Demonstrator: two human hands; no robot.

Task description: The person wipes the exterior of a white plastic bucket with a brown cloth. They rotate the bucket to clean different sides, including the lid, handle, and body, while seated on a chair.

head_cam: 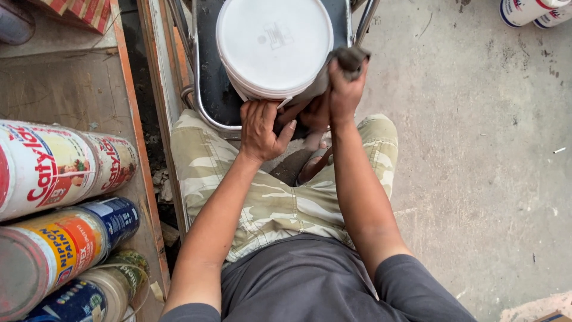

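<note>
The white bucket (274,48) is steadied by the left hand (261,128), fingers curled on its base; a dark cloth (348,59), gripped in the right hand (344,89), is pressed to its side, wiping seemingly underway.

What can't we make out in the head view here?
- White bucket: only the lid shows; its side is hidden under the lid, and the hands cover the near edge.
- Right hand: grips a dark cloth; the palm faces away.
- Left hand: fingertips tucked under the bucket's edge.
- Cans: cut by the left frame edge.
- Foot: mostly behind the forearms.
</note>
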